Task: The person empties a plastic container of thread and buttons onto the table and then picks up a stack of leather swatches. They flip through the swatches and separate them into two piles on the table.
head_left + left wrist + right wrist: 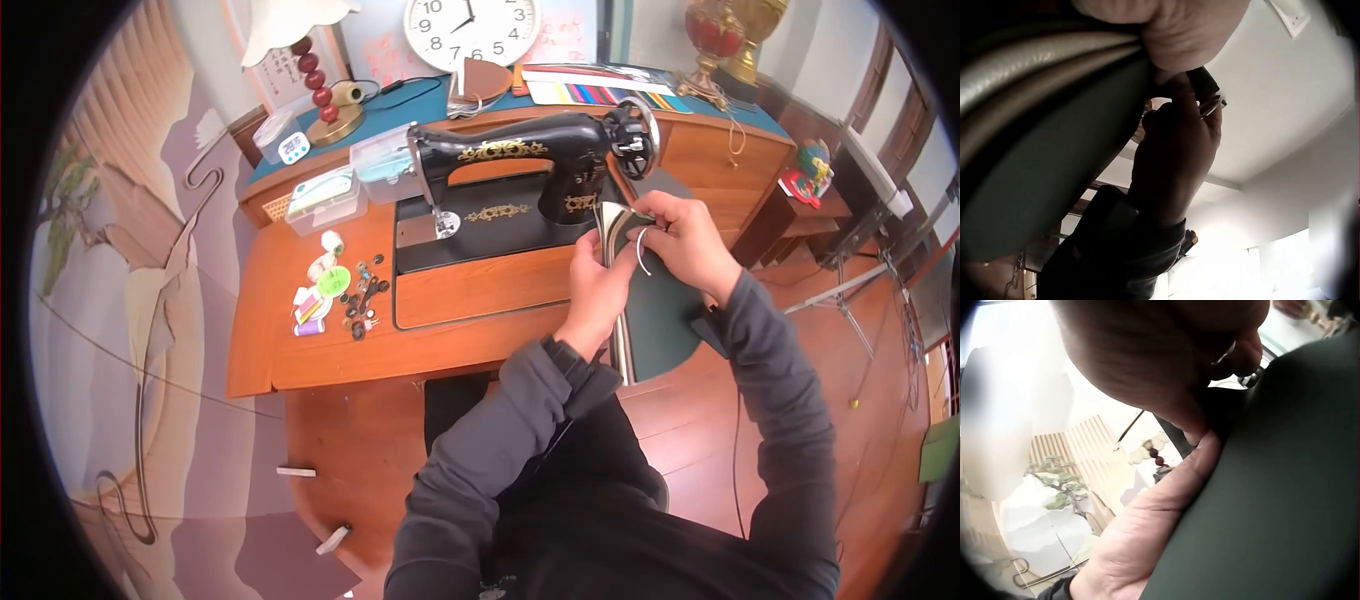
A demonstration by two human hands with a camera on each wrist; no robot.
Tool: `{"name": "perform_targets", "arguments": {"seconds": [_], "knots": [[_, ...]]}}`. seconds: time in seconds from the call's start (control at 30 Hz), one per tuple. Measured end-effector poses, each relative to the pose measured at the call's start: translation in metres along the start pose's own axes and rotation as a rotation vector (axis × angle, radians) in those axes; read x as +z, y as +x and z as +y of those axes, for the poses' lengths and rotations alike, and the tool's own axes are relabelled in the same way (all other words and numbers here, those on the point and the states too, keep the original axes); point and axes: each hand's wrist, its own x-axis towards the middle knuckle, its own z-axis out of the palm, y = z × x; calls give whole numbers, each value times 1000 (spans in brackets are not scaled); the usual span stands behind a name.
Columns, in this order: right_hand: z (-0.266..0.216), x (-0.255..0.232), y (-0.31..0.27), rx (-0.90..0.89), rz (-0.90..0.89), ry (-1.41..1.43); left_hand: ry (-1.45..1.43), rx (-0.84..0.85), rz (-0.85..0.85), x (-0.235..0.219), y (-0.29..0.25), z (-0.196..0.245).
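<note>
Now both hands grip the folded leather piece (pixel 622 300): left hand (pixel 598 290) beside right hand (pixel 685 245), its length running toward the person.

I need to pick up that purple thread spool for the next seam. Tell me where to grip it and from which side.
The purple thread spool lies on its side at the near end of the notions cluster on the wooden table. Probably best pinched across its round body from above, coming from the bare table in front; other spools and buttons crowd its far and right sides.
</note>
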Motion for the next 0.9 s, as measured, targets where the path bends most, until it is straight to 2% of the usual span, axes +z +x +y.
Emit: {"name": "perform_targets", "arguments": {"seconds": [0.03, 0.1, 0.17, 0.2, 0.23, 0.3, 0.37, 0.43, 0.47, 0.53, 0.6, 0.67, 0.7, 0.77, 0.9], "knots": [[13, 11, 4, 114, -8, 55, 71, -10, 32, -6, 6, -6], [37, 32, 10, 96, -10, 139, 76, 5, 65, -16, 14, -11], [44, 43, 11, 224, -11, 260, 423, 134, 75, -20, 17, -3], [50, 49, 11, 230, -15, 263, 602, 94, 180, -21, 10, -4], [54, 54, 13, 222, -10, 314, 603, 86, 181, -25, 11, -7], [61, 60, 11, 222, -9, 366, 726, 320, 120, -32, 14, -14], [60, 63, 11, 210, 47, 448, 803, 363, 152, -34, 15, -18], [71, 66, 9, 159, 88, 379, 1011, 512, 234, -35, 16, -23], [77, 67, 8, 102, 134, 309, 1012, 506, 233, -36, 17, -24], [83, 69, 5, 110, 149, 328, 932, 597, 222, -38, 19, -23], [85, 68, 1, 117, 166, 346, 909, 614, 212, -37, 16, -22], [75, 58, -3, 140, 171, 334, 895, 713, 195, -36, 16, -20], [73, 55, -7, 144, 174, 333, 895, 712, 191, -35, 16, -18], [72, 50, -15, 66, 233, 195, 887, 762, 148, -36, 14, -18], [67, 44, -25, -42, 282, 129, 842, 758, 85, -36, 15, -17]]}}
